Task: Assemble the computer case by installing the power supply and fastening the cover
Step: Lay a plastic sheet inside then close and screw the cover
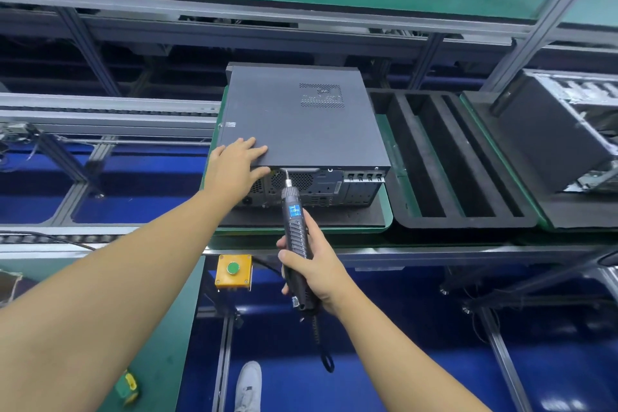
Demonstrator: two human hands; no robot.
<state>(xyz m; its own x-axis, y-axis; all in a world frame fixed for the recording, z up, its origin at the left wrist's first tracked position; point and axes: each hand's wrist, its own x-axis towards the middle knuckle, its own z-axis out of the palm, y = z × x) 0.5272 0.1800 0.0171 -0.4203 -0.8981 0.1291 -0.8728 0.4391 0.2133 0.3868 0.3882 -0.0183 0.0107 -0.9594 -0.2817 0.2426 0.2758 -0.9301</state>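
The computer case (321, 189) lies flat on a green pallet (389, 207) on the conveyor line, near the middle of the view, its rear panel of ports and vents facing the person. Its dark grey cover (294, 124) sits on top, with a perforated vent patch toward its 1 o'clock corner. The left hand (234, 167) rests on the cover's 7 o'clock corner, fingers (249, 147) straight and close together, flat on the metal, thumb stretched along the edge just below. The right hand (314, 264) grips an electric screwdriver (294, 221), fingers wrapped tight around its ribbed black barrel; the bit touches the top edge of the rear panel at the case's 6 o'clock side, and a cord hangs from the tool's tail.

At 3 o'clock of the case a black foam tray (468, 221) with 3 long slots lies just beside the pallet, and past it a second case (548, 137) stands tilted. At 6 o'clock, a yellow box with 1 green button (233, 268) is fixed to the frame. A green worktop (160, 328) lies at 8 o'clock, and a white shoe (248, 385) stands on the blue floor.
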